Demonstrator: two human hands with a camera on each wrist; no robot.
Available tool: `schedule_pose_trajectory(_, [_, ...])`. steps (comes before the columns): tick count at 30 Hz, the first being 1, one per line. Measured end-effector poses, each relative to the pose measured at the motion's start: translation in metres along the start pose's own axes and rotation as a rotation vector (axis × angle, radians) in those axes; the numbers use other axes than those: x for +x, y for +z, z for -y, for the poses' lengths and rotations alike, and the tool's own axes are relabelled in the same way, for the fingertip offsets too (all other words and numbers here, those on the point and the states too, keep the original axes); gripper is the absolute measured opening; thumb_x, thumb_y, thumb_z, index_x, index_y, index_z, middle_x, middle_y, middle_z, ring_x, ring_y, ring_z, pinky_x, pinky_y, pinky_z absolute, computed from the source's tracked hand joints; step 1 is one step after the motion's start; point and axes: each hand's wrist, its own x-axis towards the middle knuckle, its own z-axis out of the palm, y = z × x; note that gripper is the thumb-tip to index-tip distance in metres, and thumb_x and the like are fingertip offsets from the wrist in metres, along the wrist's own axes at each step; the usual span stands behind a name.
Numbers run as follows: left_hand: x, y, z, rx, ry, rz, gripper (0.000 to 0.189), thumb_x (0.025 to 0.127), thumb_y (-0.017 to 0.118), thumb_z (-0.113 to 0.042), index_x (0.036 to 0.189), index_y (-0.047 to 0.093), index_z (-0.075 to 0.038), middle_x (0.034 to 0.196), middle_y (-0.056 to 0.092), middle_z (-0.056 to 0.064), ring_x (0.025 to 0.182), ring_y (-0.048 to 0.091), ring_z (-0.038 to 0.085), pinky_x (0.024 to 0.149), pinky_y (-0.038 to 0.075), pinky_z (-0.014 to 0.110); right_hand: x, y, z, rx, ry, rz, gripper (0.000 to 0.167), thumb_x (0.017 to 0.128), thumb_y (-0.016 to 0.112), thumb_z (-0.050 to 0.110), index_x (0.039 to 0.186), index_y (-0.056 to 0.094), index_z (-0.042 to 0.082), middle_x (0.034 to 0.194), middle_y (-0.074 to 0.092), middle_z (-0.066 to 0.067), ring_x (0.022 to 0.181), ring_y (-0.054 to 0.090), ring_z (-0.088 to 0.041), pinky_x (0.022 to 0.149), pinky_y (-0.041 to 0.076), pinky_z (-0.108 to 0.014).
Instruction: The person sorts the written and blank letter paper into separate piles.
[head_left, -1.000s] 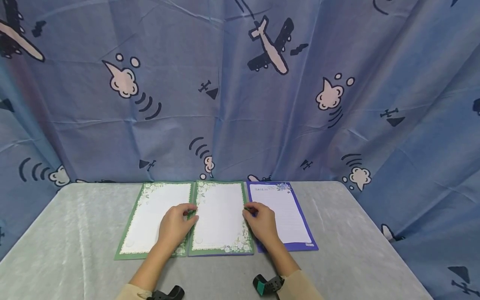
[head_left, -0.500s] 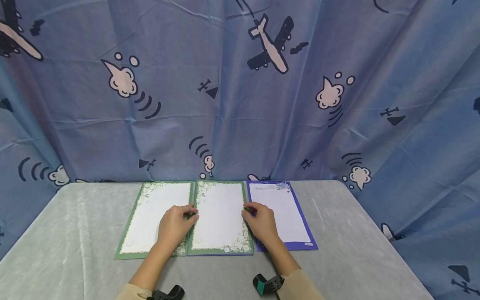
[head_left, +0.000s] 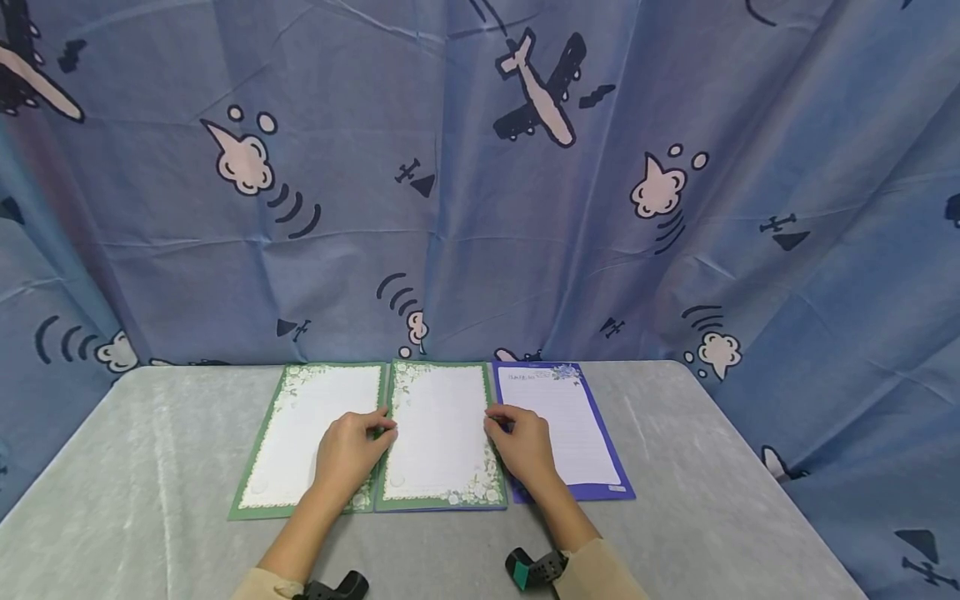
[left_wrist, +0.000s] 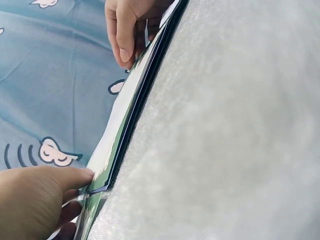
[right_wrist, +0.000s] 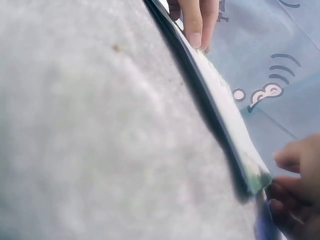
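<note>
A stack of letter paper [head_left: 442, 450] lies in the middle, its top sheet white with a green floral border. Blue and dark edges show beneath that sheet in the left wrist view. My left hand [head_left: 350, 454] holds the stack's left edge, with the thumb [left_wrist: 77, 176] on the top sheet. At the opposite edge my right hand [head_left: 522, 443] has its curled fingers against the paper; the right wrist view shows them at the sheet's green rim. Under my left forearm lies another green-bordered sheet [head_left: 300, 442]. A purple-bordered lined sheet [head_left: 577, 433] lies partly beneath my right hand.
The grey cloth-covered table [head_left: 705, 500] extends to both sides and in front of the papers. Behind its far edge hangs a blue curtain [head_left: 337, 275] printed with planes and clouds. Black wrist straps [head_left: 536, 571] sit near the sleeves.
The fingers of both hands have shifted very slightly along the edges of the middle stack. All the papers lie where they lay before.
</note>
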Motion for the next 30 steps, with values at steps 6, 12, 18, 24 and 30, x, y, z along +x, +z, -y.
schedule_pose_trajectory(6, [0.0001, 0.0008, 0.0004, 0.005, 0.008, -0.011, 0.005, 0.085, 0.081, -0.016, 0.089, 0.082, -0.017, 0.124, 0.073, 0.005, 0.046, 0.036, 0.007, 0.046, 0.029, 0.023, 0.0010, -0.0010, 0.0024, 0.028, 0.003, -0.015, 0.012, 0.087, 0.075, 0.009, 0.098, 0.080, 0.009, 0.100, 0.079, -0.007, 0.086, 0.072, -0.019, 0.072, 0.051, -0.024])
schedule_pose_trajectory(12, [0.0002, 0.0006, 0.0005, 0.004, -0.012, 0.006, 0.005, 0.085, 0.080, -0.018, 0.090, 0.082, -0.018, 0.127, 0.073, 0.001, 0.047, 0.037, 0.007, 0.047, 0.029, 0.023, 0.0022, -0.0020, 0.0015, 0.112, 0.028, -0.054, 0.014, 0.081, 0.080, 0.005, 0.095, 0.080, 0.008, 0.090, 0.079, -0.007, 0.083, 0.073, -0.020, 0.069, 0.053, -0.021])
schedule_pose_trajectory(18, [0.0001, 0.0007, 0.0002, 0.006, -0.012, 0.008, 0.005, 0.085, 0.081, -0.017, 0.089, 0.082, -0.018, 0.126, 0.073, 0.002, 0.049, 0.039, 0.008, 0.048, 0.031, 0.023, 0.0023, -0.0012, 0.0005, 0.137, 0.070, -0.041, 0.013, 0.082, 0.080, 0.006, 0.094, 0.080, 0.009, 0.087, 0.078, -0.006, 0.076, 0.068, -0.012, 0.069, 0.052, -0.019])
schedule_pose_trajectory(24, [0.0012, 0.0008, 0.0004, 0.001, -0.019, 0.004, 0.005, 0.084, 0.081, -0.015, 0.089, 0.082, -0.017, 0.126, 0.073, 0.003, 0.049, 0.039, 0.008, 0.049, 0.031, 0.024, 0.0019, -0.0015, 0.0024, 0.143, 0.083, -0.033, 0.011, 0.085, 0.078, 0.006, 0.095, 0.080, 0.010, 0.091, 0.079, -0.006, 0.079, 0.070, -0.013, 0.073, 0.053, -0.020])
schedule_pose_trajectory(30, [0.0021, 0.0001, 0.0001, -0.001, -0.028, 0.008, 0.005, 0.084, 0.081, -0.016, 0.089, 0.082, -0.017, 0.126, 0.073, 0.003, 0.050, 0.039, 0.009, 0.050, 0.031, 0.024, 0.0020, -0.0014, 0.0034, 0.168, 0.088, -0.044, 0.010, 0.086, 0.077, 0.006, 0.094, 0.081, 0.009, 0.092, 0.079, -0.007, 0.080, 0.072, -0.014, 0.073, 0.054, -0.019])
